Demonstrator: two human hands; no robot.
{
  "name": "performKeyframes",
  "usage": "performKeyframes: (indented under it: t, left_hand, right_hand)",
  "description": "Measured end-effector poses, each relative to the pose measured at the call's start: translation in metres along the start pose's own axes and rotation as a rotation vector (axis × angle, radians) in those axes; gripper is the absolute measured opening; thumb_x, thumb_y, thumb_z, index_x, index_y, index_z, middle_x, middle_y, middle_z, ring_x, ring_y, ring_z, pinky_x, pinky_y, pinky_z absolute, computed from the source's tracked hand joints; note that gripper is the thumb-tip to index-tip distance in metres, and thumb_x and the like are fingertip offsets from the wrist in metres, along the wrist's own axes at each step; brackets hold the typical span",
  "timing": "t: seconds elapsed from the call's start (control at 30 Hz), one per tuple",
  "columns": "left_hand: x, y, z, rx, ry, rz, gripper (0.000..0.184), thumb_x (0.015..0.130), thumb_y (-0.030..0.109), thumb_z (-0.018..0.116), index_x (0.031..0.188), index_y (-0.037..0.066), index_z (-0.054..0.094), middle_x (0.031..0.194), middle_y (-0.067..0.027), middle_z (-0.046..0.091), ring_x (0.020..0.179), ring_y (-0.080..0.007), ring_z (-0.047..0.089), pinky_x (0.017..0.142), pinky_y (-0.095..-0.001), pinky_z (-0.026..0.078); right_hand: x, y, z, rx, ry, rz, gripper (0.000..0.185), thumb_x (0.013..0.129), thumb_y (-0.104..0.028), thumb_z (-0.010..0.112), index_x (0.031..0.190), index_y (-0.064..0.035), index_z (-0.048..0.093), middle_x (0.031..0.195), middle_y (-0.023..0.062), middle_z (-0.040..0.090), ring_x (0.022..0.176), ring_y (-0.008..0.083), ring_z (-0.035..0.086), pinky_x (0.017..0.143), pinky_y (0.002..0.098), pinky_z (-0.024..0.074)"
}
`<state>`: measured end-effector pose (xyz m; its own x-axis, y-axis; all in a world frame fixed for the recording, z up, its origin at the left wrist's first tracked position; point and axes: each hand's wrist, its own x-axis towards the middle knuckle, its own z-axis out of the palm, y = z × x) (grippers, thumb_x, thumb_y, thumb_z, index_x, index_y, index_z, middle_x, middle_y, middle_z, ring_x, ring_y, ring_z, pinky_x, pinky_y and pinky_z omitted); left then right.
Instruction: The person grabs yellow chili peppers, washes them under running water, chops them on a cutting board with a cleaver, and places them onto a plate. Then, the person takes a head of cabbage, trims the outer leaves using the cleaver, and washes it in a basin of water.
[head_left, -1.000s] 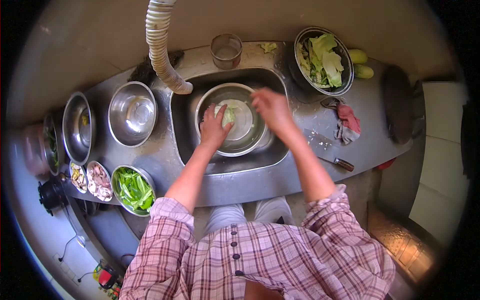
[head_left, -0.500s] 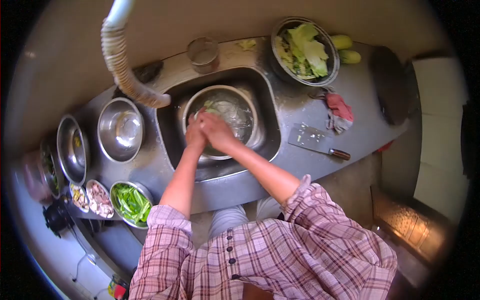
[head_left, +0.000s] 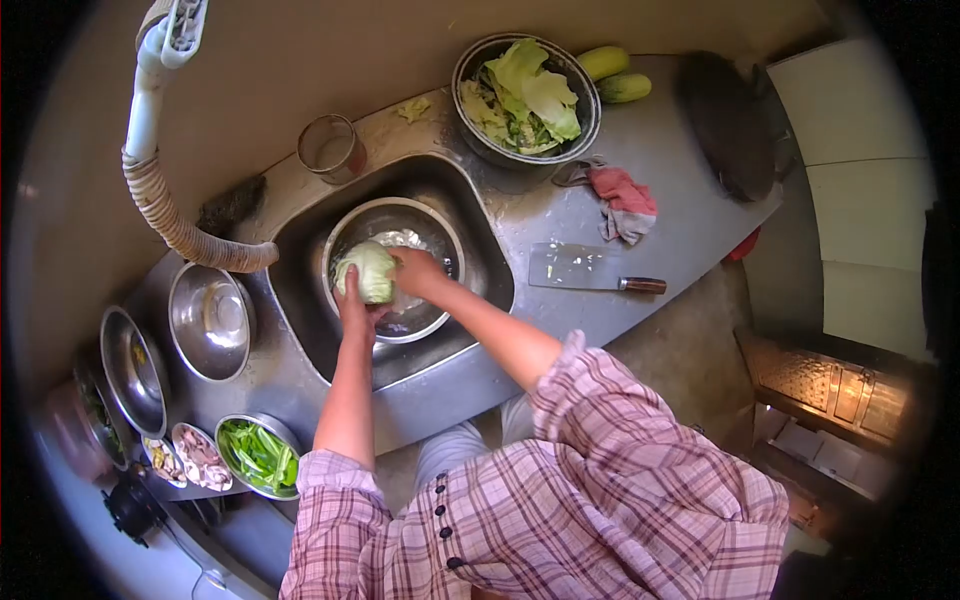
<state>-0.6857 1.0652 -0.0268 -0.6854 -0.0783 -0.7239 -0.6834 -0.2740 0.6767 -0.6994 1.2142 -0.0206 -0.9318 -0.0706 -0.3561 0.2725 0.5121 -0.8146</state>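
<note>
A pale green cabbage is held over a steel basin of water standing in the sink. My left hand grips it from the near left side, the thumb up along its face. My right hand closes against its right side, the fingertips partly hidden. Clear water glints in the basin around the cabbage.
Left of the sink stand an empty steel bowl, another steel bowl and a bowl of cut greens. At right lie a cleaver, a red-grey cloth and a pot of cabbage leaves. A hose hangs at left.
Both hands were together low in the basin, with the cabbage mostly hidden. Now the cabbage is raised into view between them, hands apart on its sides. The camera view has shifted too.
</note>
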Motion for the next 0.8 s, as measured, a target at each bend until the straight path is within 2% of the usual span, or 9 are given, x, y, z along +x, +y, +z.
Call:
performKeyframes:
  t: [0.13,0.23,0.4,0.43,0.53,0.57,0.67,0.7,0.8]
  left_hand:
    - [0.02,-0.011,-0.019,-0.213,-0.201,-0.299,0.084,0.08,0.074,0.042,0.131,0.007,0.04,0.119,-0.0212,0.051,0.095,-0.0371,0.059,0.075,-0.049,0.054]
    - [0.017,-0.01,-0.012,-0.039,-0.097,-0.277,0.091,0.079,0.08,0.028,0.132,0.007,0.041,0.114,-0.022,0.053,0.088,-0.0349,0.061,0.067,-0.0421,0.056]
    - [0.047,-0.051,-0.037,-0.288,-0.088,-0.217,0.087,0.084,0.076,0.026,0.134,0.005,0.038,0.117,-0.0207,0.053,0.107,-0.0304,0.055,0.093,-0.044,0.043]
    - [0.043,-0.05,-0.032,-0.344,-0.066,-0.187,0.069,0.09,0.062,0.037,0.126,0.004,0.048,0.114,-0.0181,0.057,0.111,-0.0259,0.052,0.098,-0.0414,0.035]
    - [0.046,-0.061,-0.024,0.13,-0.002,0.114,0.044,0.091,0.04,0.051,0.111,0.001,0.058,0.112,-0.0176,0.06,0.107,-0.0275,0.055,0.092,-0.0395,0.04]
    - [0.038,-0.061,-0.016,0.51,0.204,0.316,0.024,0.086,0.019,0.055,0.098,-0.002,0.06,0.1,-0.0151,0.062,0.101,-0.0287,0.057,0.087,-0.0398,0.043]
    - [0.04,-0.069,-0.007,1.036,0.511,0.682,0.011,0.081,0.007,0.049,0.081,-0.001,0.056,0.081,-0.0145,0.06,0.082,-0.0286,0.056,0.075,-0.0408,0.044]
    - [0.043,-0.074,-0.002,1.015,0.611,0.616,0.012,0.081,0.01,0.05,0.073,0.001,0.052,0.073,-0.0133,0.057,0.079,-0.0292,0.057,0.073,-0.0413,0.045]
    - [0.055,-0.063,-0.007,0.191,0.002,-0.295,0.019,0.08,0.02,0.058,0.08,0.002,0.054,0.078,-0.0154,0.059,0.078,-0.0293,0.059,0.073,-0.0437,0.046]
  right_hand:
    - [-0.066,-0.037,-0.067,-0.056,0.38,-0.413,0.034,0.074,0.003,0.053,0.106,-0.0037,0.063,0.108,0.0165,0.063,0.103,0.0357,0.057,0.09,0.0423,0.0443]
    - [-0.115,-0.033,-0.145,-0.383,0.603,-0.482,0.036,0.064,0.01,0.05,0.096,-0.0017,0.063,0.1,0.0154,0.063,0.099,0.0325,0.056,0.088,0.0435,0.0426]
    - [-0.201,0.036,-0.229,-0.812,0.605,0.057,0.047,0.058,0.008,0.055,0.104,0.0006,0.051,0.106,0.0196,0.053,0.103,0.0375,0.049,0.086,0.048,0.0401]
    - [-0.214,0.054,-0.235,-0.873,0.581,0.064,0.045,0.061,0.006,0.056,0.105,0.0015,0.049,0.103,0.0203,0.053,0.101,0.037,0.049,0.084,0.0475,0.0404]
    - [-0.235,0.085,-0.236,-0.98,0.394,0.153,0.041,0.061,0.004,0.057,0.102,0.0021,0.051,0.101,0.0203,0.052,0.1,0.0363,0.049,0.083,0.0467,0.0405]
    - [-0.237,0.099,-0.236,-1.004,0.371,0.128,0.037,0.062,0.0,0.059,0.098,0.0011,0.053,0.097,0.0191,0.054,0.097,0.0361,0.05,0.082,0.0456,0.0409]
    - [-0.23,0.092,-0.235,-1.019,0.27,0.21,0.035,0.063,-0.004,0.064,0.097,-0.0019,0.054,0.092,0.0172,0.055,0.095,0.0363,0.051,0.082,0.0467,0.0412]
    - [-0.229,0.086,-0.235,-0.915,0.22,0.202,0.036,0.063,-0.007,0.066,0.097,-0.0034,0.055,0.091,0.0172,0.056,0.096,0.0364,0.052,0.083,0.0473,0.0411]
    - [-0.231,0.069,-0.236,-0.709,0.109,0.184,0.038,0.063,-0.012,0.069,0.098,-0.0065,0.055,0.089,0.0172,0.057,0.096,0.0366,0.053,0.085,0.0487,0.0411]
